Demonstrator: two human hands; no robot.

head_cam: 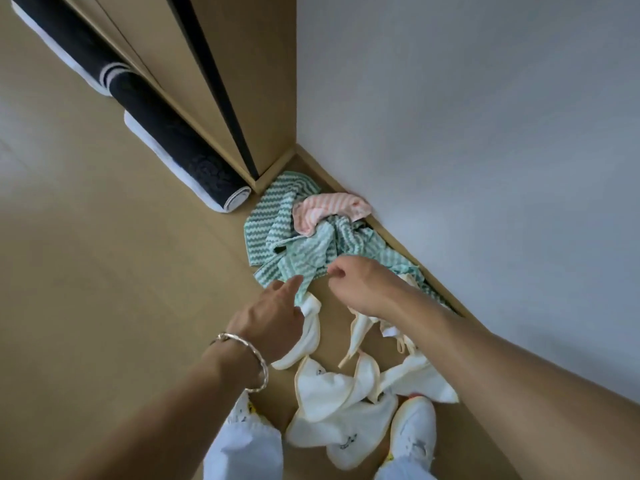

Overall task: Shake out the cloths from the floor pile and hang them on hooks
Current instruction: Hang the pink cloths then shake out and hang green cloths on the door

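While both bare arms reach down to the floor, the left grip point(273, 313) hovers at the near edge of the pile. Its index finger point(294, 284) is stretched straight toward 1 o'clock, with the tip at the hem of a green-and-white zigzag-striped terry cloth point(273, 230). Its other fingers are tucked under the palm, and it cannot be told whether they hold the white fabric bunched just beneath them. A twisted silver bracelet point(254, 362) circles that wrist.

At 3 o'clock of the left grip, across a strip of bare floor, the right grip point(349, 287) has its fingers curled inward at the same green cloth's edge. It cannot be told whether they pinch the cloth or nothing at all.

Several white cloths with pale yellow trim point(329, 393) lie overlapping from beneath both grips toward 6 o'clock. They end beside a white shoe point(414, 434) and pale blue trouser legs point(242, 448).

At 12 o'clock of the right grip, a crumpled pink-and-white striped cloth point(329, 209) rests on top of the green one, close to the wooden baseboard point(398, 239).

The whole pile sits on the tan floor point(121, 271), in the corner where a white wall point(485, 133) meets a tan wooden cabinet point(225, 64). At 10 o'clock of the pile, a rolled black mat with a white backing point(166, 133) lies along the cabinet's foot.
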